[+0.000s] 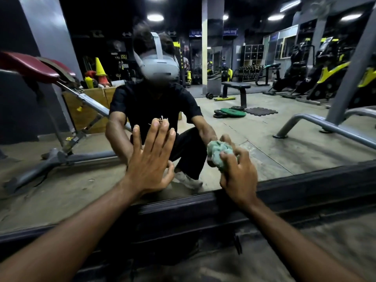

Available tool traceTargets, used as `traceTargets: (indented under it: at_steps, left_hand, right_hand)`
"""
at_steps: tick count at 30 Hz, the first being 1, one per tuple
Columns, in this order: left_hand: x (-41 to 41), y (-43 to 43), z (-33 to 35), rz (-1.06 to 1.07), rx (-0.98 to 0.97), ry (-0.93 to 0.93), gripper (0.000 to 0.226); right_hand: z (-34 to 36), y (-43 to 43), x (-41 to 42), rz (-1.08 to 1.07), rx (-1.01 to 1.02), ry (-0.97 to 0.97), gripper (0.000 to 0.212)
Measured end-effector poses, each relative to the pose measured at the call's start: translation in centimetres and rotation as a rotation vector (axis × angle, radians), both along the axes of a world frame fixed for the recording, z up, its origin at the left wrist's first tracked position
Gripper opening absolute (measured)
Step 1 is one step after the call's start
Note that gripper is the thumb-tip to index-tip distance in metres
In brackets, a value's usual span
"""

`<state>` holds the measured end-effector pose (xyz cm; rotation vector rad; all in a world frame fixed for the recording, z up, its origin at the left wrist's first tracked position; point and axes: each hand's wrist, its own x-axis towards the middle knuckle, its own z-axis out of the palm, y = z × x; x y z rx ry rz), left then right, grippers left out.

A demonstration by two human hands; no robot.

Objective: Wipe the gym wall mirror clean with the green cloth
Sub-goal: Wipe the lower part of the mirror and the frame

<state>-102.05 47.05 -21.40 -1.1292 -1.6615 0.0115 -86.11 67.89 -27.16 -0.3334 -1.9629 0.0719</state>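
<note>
Left hand (149, 159) braces flat-palmed on mirror (264, 139), seemingly for balance; right hand (238, 176) grips green cloth (218, 154) against it.

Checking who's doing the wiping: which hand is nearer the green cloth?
Right. The right hand grips the green cloth; the left hand is spread flat on the mirror, left of it.
</note>
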Motion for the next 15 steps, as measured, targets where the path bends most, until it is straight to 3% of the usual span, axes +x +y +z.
traceTargets:
  at_steps: [2,5,7,9,11,13,15]
  left_hand:
    - [0.0,0.2,-0.3,0.003,0.014,-0.016,0.094]
    - [-0.3,0.1,-0.6,0.001,-0.007,-0.011,0.092]
    - [-0.4,-0.1,-1.4,-0.003,-0.006,-0.009,0.09]
    - [0.1,0.2,-2.9,-0.016,-0.035,0.005,0.09]
    - [0.8,1.0,-4.7,-0.014,-0.089,0.016,0.093]
    - [1.6,1.9,-5.4,0.005,-0.102,-0.007,0.095]
    - [2.5,2.9,-5.7,0.016,-0.097,-0.026,0.098]
  right_hand:
    - [-2.2,-2.8,-1.3,0.007,-0.059,-0.003,0.036]
    - [-5.2,-5.3,-1.8,0.234,0.236,-0.272,0.034]
    - [-4.3,-3.1,-0.6,0.276,0.279,-0.371,0.035]
    - [-2.7,0.3,1.0,0.162,0.131,-0.306,0.03]
    - [-2.0,2.9,2.1,0.047,0.001,-0.129,0.039]
    - [-3.3,2.8,2.3,-0.004,-0.019,-0.084,0.046]
    - [-6.2,1.2,2.3,0.078,0.066,-0.165,0.04]
